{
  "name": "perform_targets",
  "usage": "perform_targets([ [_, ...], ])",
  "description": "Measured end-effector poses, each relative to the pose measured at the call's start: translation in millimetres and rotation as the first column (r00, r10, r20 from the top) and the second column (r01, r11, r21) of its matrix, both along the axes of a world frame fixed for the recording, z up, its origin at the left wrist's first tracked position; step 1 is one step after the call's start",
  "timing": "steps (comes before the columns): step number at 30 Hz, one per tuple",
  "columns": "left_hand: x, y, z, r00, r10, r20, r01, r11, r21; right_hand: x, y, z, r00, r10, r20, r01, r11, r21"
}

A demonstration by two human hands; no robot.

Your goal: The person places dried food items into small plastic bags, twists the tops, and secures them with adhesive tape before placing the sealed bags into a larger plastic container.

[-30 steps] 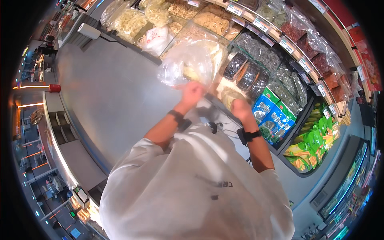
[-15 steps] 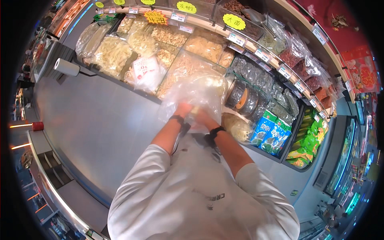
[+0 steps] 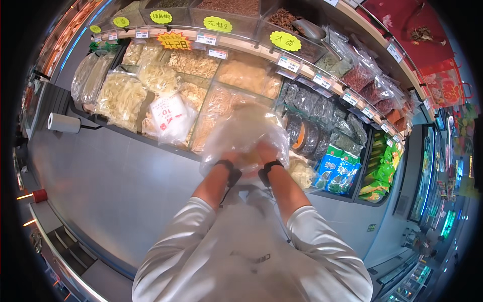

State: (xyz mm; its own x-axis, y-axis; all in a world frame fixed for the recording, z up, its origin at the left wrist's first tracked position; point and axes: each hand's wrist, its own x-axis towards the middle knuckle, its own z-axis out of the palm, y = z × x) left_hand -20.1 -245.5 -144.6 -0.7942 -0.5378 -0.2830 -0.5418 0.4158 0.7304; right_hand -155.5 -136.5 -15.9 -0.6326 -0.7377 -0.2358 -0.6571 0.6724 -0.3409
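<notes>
A large clear plastic bag (image 3: 246,130) puffs up in front of me, at the near edge of the display of dried goods. My left hand (image 3: 230,158) is at its lower left part and my right hand (image 3: 265,152) at its lower right; both are closed on the film. The cloudy plastic and blur veil my fingers. Whether anything lies inside the bag, I cannot tell. Just beyond it are pale dried strips (image 3: 217,103) in a bin, partly covered by the bag. To its right lie dark round packs (image 3: 304,133).
A stack of white printed plastic bags (image 3: 170,117) lies on the bins at left. A white roll (image 3: 64,123) sticks out on a holder. Blue packets (image 3: 338,168) and green packets (image 3: 383,171) fill the right end. A shelf rail with price tags (image 3: 288,63) runs behind.
My hands have moved apart, from close together to either side of the bag. The bag now bulges higher and rounder. The view has shifted slightly to the right.
</notes>
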Motion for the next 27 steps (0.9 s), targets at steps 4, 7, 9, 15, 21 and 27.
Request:
perform_targets([
  [4,-7.0,22.1,-2.0,1.000,0.001,-0.019,-0.001,1.000,-0.008,9.8,4.5,-19.0,0.971,-0.111,0.214,0.040,0.949,0.312],
  [7,-10.4,40.2,-9.4,0.996,0.002,-0.086,-0.002,1.000,0.001,24.2,34.1,-84.7,0.970,0.021,0.243,-0.092,0.953,0.287],
  [9,-5.3,44.5,-11.1,0.998,0.062,0.007,-0.062,0.991,0.116,47.5,46.8,-86.8,0.883,-0.217,0.416,0.212,0.975,0.059],
  [15,20.9,23.5,-36.0,0.994,-0.081,-0.073,0.094,0.976,0.195,54.4,36.4,-82.1,0.781,-0.391,0.487,0.417,0.907,0.058],
  [21,-5.4,23.8,-16.6,0.997,-0.018,-0.074,0.056,0.834,0.549,43.4,52.3,-25.6,0.794,-0.354,0.494,0.397,0.918,0.019],
  [27,-7.8,33.8,22.4,0.968,0.216,-0.131,0.031,0.414,0.910,63.4,44.3,-46.2,0.868,-0.281,0.410,0.353,0.929,-0.112],
])
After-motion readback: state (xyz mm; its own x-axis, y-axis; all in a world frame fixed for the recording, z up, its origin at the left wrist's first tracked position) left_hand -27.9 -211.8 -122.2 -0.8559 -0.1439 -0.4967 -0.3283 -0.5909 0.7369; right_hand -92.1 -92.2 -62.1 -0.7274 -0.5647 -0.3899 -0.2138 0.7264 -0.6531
